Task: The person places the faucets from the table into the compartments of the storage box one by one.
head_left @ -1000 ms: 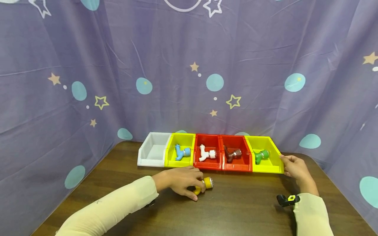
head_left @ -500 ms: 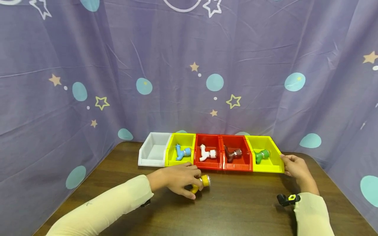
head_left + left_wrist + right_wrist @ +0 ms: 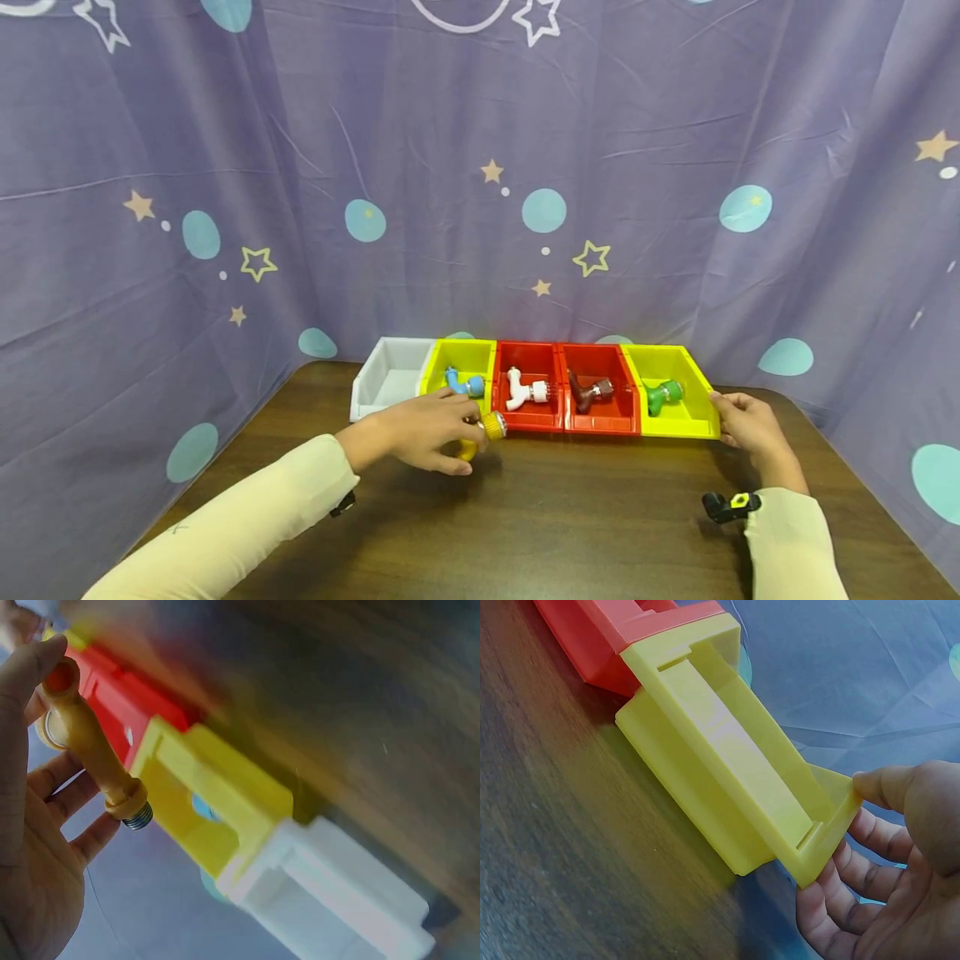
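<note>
A yellow tap (image 3: 493,426) with a ribbed knob is gripped in my left hand (image 3: 426,427), raised just in front of the left yellow bin (image 3: 480,354). The left wrist view shows the tap's body (image 3: 94,742) between thumb and fingers, its threaded end free. My right hand (image 3: 757,433) pinches the outer side wall of the right-hand yellow bin (image 3: 693,427), thumb and fingers on opposite faces in the right wrist view. Inside that bin lies a green tap (image 3: 663,397). A blue tap (image 3: 472,386) lies in the left yellow bin, partly hidden by my left hand.
Two red bins (image 3: 527,423) stand between the yellow ones, holding a white tap (image 3: 529,392) and a dark brown tap (image 3: 592,392). A white bin (image 3: 396,379) ends the row at left. The wooden table (image 3: 570,517) stretches in front; a patterned curtain (image 3: 450,275) hangs behind.
My left hand has lifted the yellow tap off the table area and carried it left and toward the bins. My right hand stays on the bin wall.
</note>
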`<state>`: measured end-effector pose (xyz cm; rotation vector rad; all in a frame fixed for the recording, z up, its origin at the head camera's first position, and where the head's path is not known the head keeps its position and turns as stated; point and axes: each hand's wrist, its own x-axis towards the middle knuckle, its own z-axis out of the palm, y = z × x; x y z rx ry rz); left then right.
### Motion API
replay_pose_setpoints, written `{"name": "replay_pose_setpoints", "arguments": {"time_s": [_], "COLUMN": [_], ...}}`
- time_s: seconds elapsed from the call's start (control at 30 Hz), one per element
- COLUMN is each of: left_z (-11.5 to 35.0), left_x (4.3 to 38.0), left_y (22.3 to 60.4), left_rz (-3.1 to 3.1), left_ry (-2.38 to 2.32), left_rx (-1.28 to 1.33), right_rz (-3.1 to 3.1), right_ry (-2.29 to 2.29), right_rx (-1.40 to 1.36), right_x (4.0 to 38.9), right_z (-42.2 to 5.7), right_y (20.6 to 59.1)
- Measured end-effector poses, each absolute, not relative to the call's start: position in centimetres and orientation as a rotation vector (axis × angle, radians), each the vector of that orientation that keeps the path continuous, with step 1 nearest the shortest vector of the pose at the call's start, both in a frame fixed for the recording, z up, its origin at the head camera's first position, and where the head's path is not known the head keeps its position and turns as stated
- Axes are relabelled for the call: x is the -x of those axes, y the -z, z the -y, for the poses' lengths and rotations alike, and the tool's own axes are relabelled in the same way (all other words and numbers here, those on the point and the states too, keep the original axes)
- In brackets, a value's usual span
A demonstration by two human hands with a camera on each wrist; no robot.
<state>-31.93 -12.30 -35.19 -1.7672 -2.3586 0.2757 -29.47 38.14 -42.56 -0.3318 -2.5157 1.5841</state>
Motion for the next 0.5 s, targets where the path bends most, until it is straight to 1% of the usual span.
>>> {"name": "replay_pose_setpoints", "arguments": {"time_s": [0.27,0.5], "left_z": [15.9,19.0], "left_x": [33.4,35.1], "left_y": [33.2,32.6], "left_rz": [2.412,2.499], "left_ry": [-0.217,-0.17], "left_rx": [1.592,1.45], "right_rz": [2.51,2.511], "right_ry": [-1.591,-1.596], "right_rx": [0.332,0.336], "right_x": [29.5,29.6], "right_z": [-38.1,-38.2], "right_y": [42.5,42.6]}}
